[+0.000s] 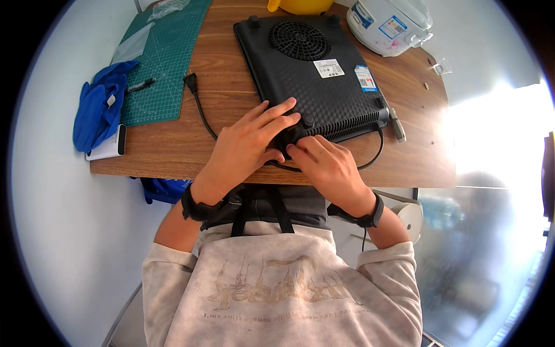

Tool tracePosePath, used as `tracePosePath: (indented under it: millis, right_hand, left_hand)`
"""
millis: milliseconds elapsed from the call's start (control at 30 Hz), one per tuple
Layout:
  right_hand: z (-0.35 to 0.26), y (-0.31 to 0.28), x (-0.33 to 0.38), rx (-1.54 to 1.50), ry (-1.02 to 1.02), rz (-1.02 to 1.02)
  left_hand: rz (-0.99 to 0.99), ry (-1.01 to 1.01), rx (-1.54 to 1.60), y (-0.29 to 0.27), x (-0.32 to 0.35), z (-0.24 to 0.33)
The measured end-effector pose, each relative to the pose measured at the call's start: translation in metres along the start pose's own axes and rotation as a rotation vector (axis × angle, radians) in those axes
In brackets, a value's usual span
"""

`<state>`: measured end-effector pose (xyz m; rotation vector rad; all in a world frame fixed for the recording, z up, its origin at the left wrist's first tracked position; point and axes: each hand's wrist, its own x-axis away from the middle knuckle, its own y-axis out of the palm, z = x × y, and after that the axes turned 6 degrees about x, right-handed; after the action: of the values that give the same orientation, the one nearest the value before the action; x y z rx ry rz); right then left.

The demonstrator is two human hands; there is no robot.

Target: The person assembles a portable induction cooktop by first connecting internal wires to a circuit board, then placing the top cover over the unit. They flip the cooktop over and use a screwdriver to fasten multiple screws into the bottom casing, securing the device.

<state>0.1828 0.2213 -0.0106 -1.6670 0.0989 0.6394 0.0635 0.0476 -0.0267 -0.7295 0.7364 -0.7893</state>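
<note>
A black induction cooktop (283,78) lies with its underside up, showing a round fan grille (299,40), small feet and vent slots along its near edge. My left hand (245,139) rests on its near-left corner, fingers stretched over the underside and thumb by the edge. Close beside it, my right hand (332,168) is closed, its bent fingertips at the same near edge; whatever they pinch is hidden. A black power cord (378,151) loops from the near right side, runs below my hands and ends in a plug (191,82) to the left.
On the left are a green cutting mat (165,63), a pen (140,85), a blue cloth (103,107) and a white device (110,146). A white rice cooker (390,26) and a yellow container (303,6) stand at the back. A grey-white object (398,126) lies right of the cooktop.
</note>
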Motion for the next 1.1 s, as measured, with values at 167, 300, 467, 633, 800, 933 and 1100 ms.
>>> tracePosePath:
  millis: [167, 300, 467, 633, 800, 933, 1100]
  right_hand:
    - [-0.001, 0.001, 0.003, 0.009, 0.020, -0.047]
    - [0.003, 0.001, 0.009, -0.005, 0.024, -0.075]
    - [0.005, -0.001, 0.016, -0.081, 0.103, -0.094]
    - [0.005, -0.001, 0.018, -0.135, 0.208, -0.033]
    - [0.004, -0.001, 0.016, -0.082, 0.128, -0.034]
    - [0.004, 0.001, 0.016, 0.043, 0.034, -0.045]
    - [0.001, 0.004, 0.017, 0.198, -0.061, -0.009]
  left_hand:
    - [-0.016, 0.003, 0.003, -0.002, -0.001, 0.001]
    - [-0.019, -0.001, 0.005, -0.004, 0.000, 0.001]
    - [-0.017, 0.010, 0.008, -0.003, 0.000, 0.001]
    - [-0.012, 0.013, 0.004, -0.002, 0.000, 0.000]
    - [-0.004, 0.017, -0.005, -0.002, -0.001, 0.001]
    - [-0.001, 0.015, -0.006, -0.002, 0.000, 0.002]
    - [-0.009, 0.000, 0.000, -0.002, -0.001, 0.003]
